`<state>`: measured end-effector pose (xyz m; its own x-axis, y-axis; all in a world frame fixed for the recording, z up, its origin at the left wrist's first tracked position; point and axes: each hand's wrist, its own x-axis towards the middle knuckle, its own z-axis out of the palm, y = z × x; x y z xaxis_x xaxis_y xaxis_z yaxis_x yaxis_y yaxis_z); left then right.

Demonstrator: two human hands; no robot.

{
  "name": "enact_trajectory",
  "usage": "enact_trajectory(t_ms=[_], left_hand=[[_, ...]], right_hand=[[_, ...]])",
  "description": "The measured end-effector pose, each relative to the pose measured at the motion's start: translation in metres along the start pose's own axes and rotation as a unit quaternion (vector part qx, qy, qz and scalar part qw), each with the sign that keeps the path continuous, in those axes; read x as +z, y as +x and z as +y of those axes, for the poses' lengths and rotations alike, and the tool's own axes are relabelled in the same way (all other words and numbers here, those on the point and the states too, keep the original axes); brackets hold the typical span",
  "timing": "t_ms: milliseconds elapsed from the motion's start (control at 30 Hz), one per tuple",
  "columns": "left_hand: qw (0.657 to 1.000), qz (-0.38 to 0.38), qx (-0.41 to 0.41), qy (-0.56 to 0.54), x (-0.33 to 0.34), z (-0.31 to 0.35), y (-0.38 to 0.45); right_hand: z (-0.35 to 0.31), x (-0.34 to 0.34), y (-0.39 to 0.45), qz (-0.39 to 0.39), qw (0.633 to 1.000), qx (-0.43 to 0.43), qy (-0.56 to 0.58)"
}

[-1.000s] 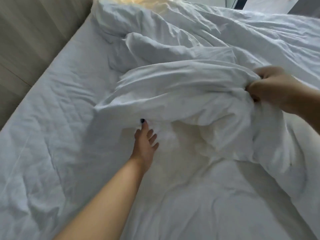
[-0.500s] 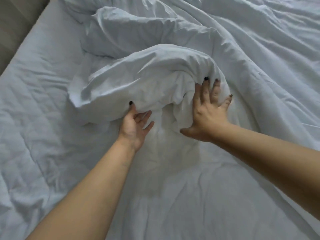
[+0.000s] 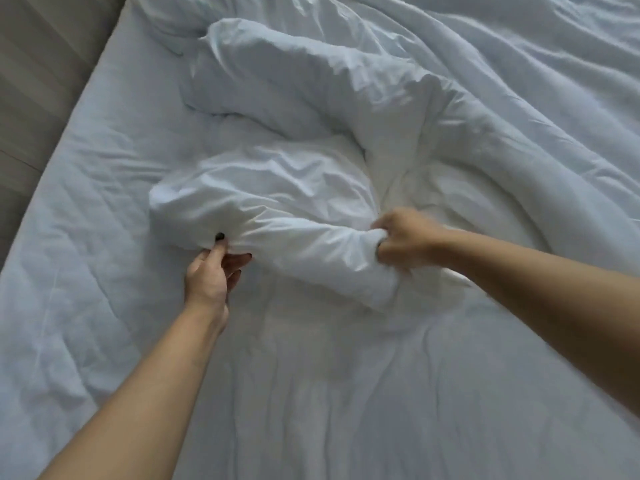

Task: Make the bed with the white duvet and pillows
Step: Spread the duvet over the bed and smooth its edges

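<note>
Both hands grasp the bunched white duvet (image 3: 277, 188), left hand (image 3: 211, 275) pinching its edge and right hand (image 3: 405, 242) clenched on a fold, likely to spread it over the bed (image 3: 86, 237).

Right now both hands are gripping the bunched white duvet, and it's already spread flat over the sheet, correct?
Not quite. The head view shows the left hand and right hand gripping the duvet, but it is still bunched in a crumpled heap, not spread flat; bare sheet shows beside it.
</note>
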<state>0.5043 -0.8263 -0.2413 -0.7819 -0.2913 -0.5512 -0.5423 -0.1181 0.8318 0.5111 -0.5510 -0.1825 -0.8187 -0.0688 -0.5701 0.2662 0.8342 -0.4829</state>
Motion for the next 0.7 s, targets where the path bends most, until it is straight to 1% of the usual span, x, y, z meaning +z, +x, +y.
enact_trajectory(t_ms=[33,67,100,133,167,200,233,267,333,367,400,433,467,500,533,567,600,633,667,700], left_hand=[[1.000,-0.003,-0.014,-0.002,-0.014,-0.008,0.000],[0.999,-0.006,-0.034,-0.009,-0.026,-0.015,0.001],[0.998,-0.008,-0.058,-0.020,-0.034,-0.023,0.001],[0.996,-0.009,-0.085,-0.033,-0.038,-0.029,0.001],[0.993,-0.011,-0.109,-0.046,-0.038,-0.032,0.000],[0.990,-0.016,-0.127,-0.056,-0.035,-0.034,-0.003],[0.988,-0.026,-0.138,-0.063,-0.027,-0.034,-0.006],[0.986,-0.038,-0.144,-0.070,-0.017,-0.032,-0.009],[0.984,-0.068,-0.145,-0.073,0.006,-0.029,-0.014],[0.984,-0.084,-0.145,-0.067,0.018,-0.026,-0.016],[0.982,-0.100,-0.146,-0.065,0.030,-0.024,-0.019],[0.980,-0.117,-0.146,-0.071,0.042,-0.022,-0.020],[0.977,-0.134,-0.146,-0.083,0.053,-0.019,-0.022],[0.972,-0.151,-0.150,-0.095,0.063,-0.016,-0.022],[0.968,-0.169,-0.155,-0.105,0.072,-0.015,-0.021],[0.964,-0.184,-0.161,-0.109,0.080,-0.015,-0.019],[0.962,-0.189,-0.168,-0.105,0.086,-0.015,-0.016],[0.963,-0.185,-0.175,-0.085,0.092,-0.016,-0.013],[0.968,-0.175,-0.175,-0.043,0.096,-0.017,-0.010],[0.972,-0.165,-0.165,0.011,0.099,-0.019,-0.006]], right_hand=[[-0.005,-0.002,-0.019,-0.053,0.996,-0.008,0.077],[-0.008,-0.007,-0.033,-0.086,0.986,-0.014,0.141],[-0.008,-0.014,-0.042,-0.101,0.976,-0.019,0.190],[-0.006,-0.023,-0.043,-0.095,0.969,-0.017,0.229],[-0.003,-0.034,-0.040,-0.064,0.962,-0.006,0.264],[0.000,-0.045,-0.034,-0.011,0.956,0.015,0.293],[0.007,-0.056,-0.023,0.061,0.948,0.038,0.310],[0.015,-0.067,-0.010,0.150,0.937,0.063,0.309],[0.034,-0.081,0.011,0.321,0.907,0.118,0.245],[0.041,-0.084,0.017,0.391,0.884,0.159,0.200],[0.043,-0.081,0.019,0.446,0.862,0.174,0.168],[0.040,-0.075,0.018,0.488,0.850,0.139,0.143],[0.034,-0.062,0.013,0.511,0.852,0.051,0.105],[0.025,-0.046,0.007,0.505,0.860,-0.060,0.036],[0.019,-0.026,0.002,0.467,0.866,-0.164,-0.076],[0.019,-0.005,-0.003,0.394,0.864,-0.227,-0.215],[0.024,0.011,-0.007,0.306,0.861,-0.229,-0.337],[0.032,0.018,-0.006,0.226,0.862,-0.186,-0.413],[0.039,0.017,-0.003,0.176,0.869,-0.117,-0.448],[0.045,0.009,0.005,0.150,0.881,-0.047,-0.446]])
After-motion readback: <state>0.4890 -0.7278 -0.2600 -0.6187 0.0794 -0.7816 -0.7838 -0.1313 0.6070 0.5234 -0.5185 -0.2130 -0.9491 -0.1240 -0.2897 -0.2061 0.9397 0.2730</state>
